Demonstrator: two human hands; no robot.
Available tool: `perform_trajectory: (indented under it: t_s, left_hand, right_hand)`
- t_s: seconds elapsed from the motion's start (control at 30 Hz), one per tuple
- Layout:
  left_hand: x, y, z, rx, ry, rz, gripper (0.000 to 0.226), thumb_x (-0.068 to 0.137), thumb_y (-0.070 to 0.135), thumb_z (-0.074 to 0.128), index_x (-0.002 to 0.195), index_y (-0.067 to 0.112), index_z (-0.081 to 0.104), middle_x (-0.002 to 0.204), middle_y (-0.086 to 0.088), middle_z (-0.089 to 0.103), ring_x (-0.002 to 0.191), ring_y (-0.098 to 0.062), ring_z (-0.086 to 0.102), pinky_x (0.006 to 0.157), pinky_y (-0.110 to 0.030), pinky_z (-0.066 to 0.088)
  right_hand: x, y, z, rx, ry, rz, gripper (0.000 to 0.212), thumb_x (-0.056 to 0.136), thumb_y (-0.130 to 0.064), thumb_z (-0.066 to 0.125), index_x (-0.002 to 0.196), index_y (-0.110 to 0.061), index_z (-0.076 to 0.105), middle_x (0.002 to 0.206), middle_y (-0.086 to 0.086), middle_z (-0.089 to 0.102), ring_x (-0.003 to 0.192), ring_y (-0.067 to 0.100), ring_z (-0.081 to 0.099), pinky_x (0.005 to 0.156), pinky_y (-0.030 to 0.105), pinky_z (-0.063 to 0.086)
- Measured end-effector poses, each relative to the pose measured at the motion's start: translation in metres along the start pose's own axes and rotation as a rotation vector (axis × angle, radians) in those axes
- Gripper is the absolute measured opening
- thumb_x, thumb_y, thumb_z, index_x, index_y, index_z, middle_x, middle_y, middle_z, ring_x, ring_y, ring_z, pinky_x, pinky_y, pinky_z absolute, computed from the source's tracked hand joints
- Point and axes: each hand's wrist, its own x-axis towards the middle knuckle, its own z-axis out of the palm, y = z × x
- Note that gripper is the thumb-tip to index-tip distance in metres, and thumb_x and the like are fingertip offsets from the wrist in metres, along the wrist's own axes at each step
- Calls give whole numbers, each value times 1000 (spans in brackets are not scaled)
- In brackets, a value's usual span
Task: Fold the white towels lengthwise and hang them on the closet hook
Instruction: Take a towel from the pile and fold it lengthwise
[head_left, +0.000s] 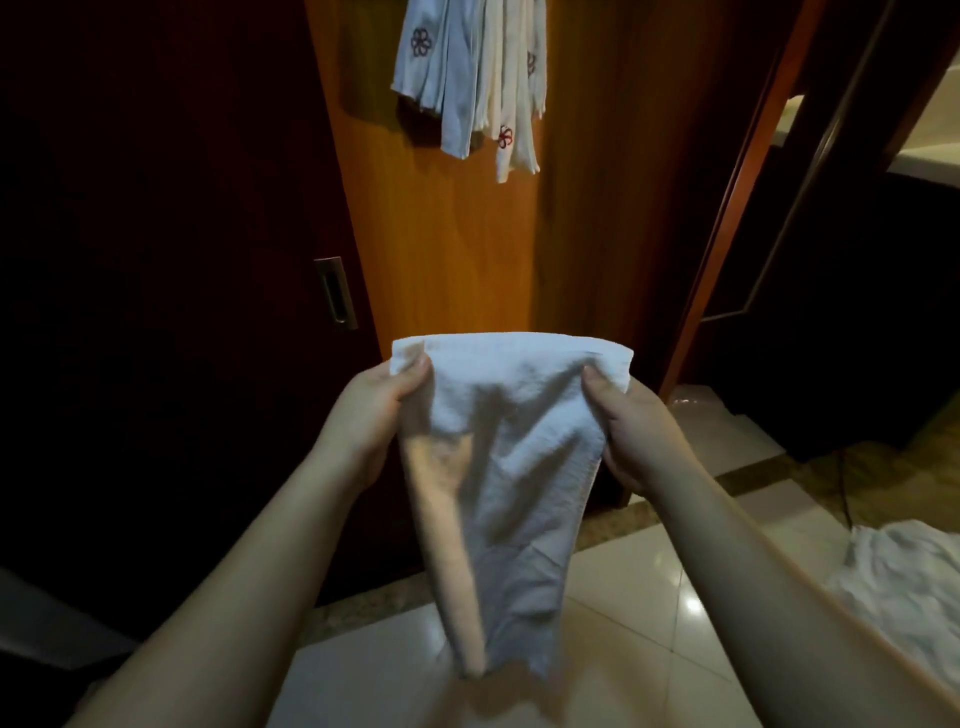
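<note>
Two hands hold one white towel (511, 441) up before the wooden closet panel (467, 260). The left hand (371, 415) pinches its upper left corner, thumb on the near face; the right hand (631, 426) pinches the upper right corner the same way. Between the two grips the top edge runs taut and level, and below them the towel hangs narrowing toward the tiled floor (649, 597). Well above the grips, hung towels (472, 78) with small flower marks dangle against the panel. Right of the right grip, a crumpled white cloth (904, 587) lies on the floor.
</note>
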Motion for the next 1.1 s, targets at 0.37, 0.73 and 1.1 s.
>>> perform_trajectory:
  t_s: [0.37, 0.73, 1.1]
  left_hand:
    - [-71, -38, 63, 63, 224, 99, 28, 101, 44, 50, 107, 29, 73, 104, 5, 76, 102, -12, 71, 91, -39, 55]
    - [-89, -22, 73, -115, 83, 82, 23, 105, 27, 46, 107, 27, 69, 106, 2, 77, 103, -14, 72, 81, -22, 58]
    - [-88, -12, 73, -49, 23, 107, 22, 103, 32, 44, 105, 30, 66, 99, 2, 76, 96, -11, 73, 76, -20, 58]
  right_hand:
    - [-50, 21, 46, -365, 106, -158, 19, 104, -43, 46, 94, -47, 62, 91, -41, 65, 90, -18, 60, 69, -2, 40]
    - [-61, 14, 55, -275, -61, -112, 31, 94, -61, 44, 107, -42, 65, 100, -25, 72, 91, -6, 69, 69, 5, 48]
    - [-71, 10, 63, -232, -131, -141, 29, 96, -55, 44, 112, -40, 63, 97, -26, 72, 91, -6, 68, 69, 5, 49]
